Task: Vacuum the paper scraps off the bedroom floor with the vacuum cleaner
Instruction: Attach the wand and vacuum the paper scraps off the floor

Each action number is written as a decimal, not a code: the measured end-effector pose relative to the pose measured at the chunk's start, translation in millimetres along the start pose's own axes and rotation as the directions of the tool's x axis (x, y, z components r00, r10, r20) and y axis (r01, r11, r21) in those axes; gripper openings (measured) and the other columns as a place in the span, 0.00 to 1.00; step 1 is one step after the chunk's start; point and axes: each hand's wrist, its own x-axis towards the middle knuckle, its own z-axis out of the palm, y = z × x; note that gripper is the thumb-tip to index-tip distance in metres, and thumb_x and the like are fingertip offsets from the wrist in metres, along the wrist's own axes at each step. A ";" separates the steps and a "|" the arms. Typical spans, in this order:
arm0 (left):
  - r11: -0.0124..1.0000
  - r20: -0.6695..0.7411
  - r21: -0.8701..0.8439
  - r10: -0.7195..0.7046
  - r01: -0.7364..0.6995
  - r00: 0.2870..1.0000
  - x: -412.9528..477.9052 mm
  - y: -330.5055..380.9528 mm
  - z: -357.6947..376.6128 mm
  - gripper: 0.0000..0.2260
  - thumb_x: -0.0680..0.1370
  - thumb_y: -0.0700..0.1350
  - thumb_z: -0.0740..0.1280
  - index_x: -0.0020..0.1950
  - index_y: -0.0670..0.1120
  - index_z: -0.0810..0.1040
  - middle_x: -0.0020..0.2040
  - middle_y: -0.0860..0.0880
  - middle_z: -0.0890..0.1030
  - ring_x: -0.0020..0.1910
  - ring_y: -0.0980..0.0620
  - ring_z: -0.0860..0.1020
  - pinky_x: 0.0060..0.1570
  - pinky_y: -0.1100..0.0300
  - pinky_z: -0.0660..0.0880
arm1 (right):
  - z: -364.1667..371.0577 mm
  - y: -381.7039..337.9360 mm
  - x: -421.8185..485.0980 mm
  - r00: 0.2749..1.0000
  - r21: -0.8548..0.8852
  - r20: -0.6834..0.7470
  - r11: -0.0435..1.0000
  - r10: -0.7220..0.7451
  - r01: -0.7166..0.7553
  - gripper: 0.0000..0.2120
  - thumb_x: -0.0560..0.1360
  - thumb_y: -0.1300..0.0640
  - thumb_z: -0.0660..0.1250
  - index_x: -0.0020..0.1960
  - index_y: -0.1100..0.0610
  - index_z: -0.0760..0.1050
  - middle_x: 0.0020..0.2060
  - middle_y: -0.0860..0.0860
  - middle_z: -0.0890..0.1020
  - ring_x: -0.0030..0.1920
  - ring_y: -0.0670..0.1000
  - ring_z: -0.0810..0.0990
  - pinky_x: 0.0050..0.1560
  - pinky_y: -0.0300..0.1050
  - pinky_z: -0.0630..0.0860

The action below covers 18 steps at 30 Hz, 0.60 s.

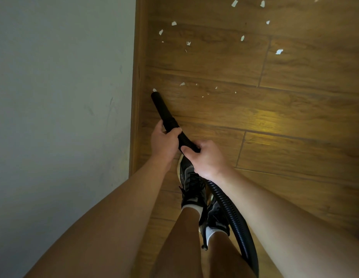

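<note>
A black vacuum hose [232, 215] runs from the lower right up to a smooth black nozzle [159, 105] that points at the floor beside the wall. My left hand [164, 141] grips the hose just behind the nozzle. My right hand [204, 157] grips the ribbed hose a little further back. One white paper scrap [154, 90] lies right at the nozzle tip. Several more white scraps [182, 84] are scattered over the wooden floor [284, 127] ahead, up to the top edge. The vacuum's body is out of view.
A pale wall [60, 97] with a wooden skirting board [137, 77] fills the left side, close to the nozzle. My feet in dark sneakers [191, 187] stand under my hands, with the hose passing to their right.
</note>
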 end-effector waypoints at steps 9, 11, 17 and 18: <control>0.999 0.041 0.043 0.011 -0.012 0.999 1.2 13.2 10.3 0.23 0.80 0.40 0.67 0.75 0.49 0.70 0.49 0.59 0.76 0.46 0.64 0.76 0.35 0.74 0.70 | -8.6 -5.7 -3.2 0.999 0.044 -0.042 0.999 0.019 -0.017 0.13 0.79 0.46 0.67 0.48 0.56 0.82 0.26 0.53 0.79 0.26 0.59 0.79 0.27 0.61 0.77; 0.999 0.057 0.052 0.004 -0.006 0.998 -1.1 14.0 14.1 0.25 0.81 0.40 0.67 0.77 0.49 0.68 0.50 0.59 0.76 0.46 0.63 0.76 0.35 0.75 0.70 | -11.5 -4.6 -7.7 0.998 0.048 -0.054 0.999 0.028 -0.026 0.13 0.79 0.45 0.67 0.47 0.55 0.81 0.28 0.55 0.81 0.29 0.62 0.82 0.29 0.62 0.78; 0.996 0.098 0.090 0.008 -0.017 0.995 -9.3 17.3 29.1 0.24 0.80 0.40 0.67 0.76 0.49 0.70 0.50 0.59 0.77 0.46 0.63 0.76 0.38 0.71 0.71 | -21.2 0.7 -18.7 0.994 0.073 -0.094 0.996 0.057 -0.050 0.13 0.78 0.43 0.66 0.47 0.53 0.80 0.34 0.58 0.84 0.33 0.61 0.84 0.34 0.64 0.81; 0.995 0.099 0.094 0.006 -0.016 0.995 -10.7 18.2 31.6 0.24 0.80 0.40 0.68 0.76 0.49 0.70 0.49 0.60 0.76 0.45 0.63 0.76 0.38 0.70 0.70 | -23.2 1.4 -20.4 0.993 0.076 -0.100 0.996 0.062 -0.054 0.14 0.78 0.43 0.66 0.48 0.53 0.81 0.34 0.58 0.84 0.33 0.61 0.84 0.34 0.64 0.81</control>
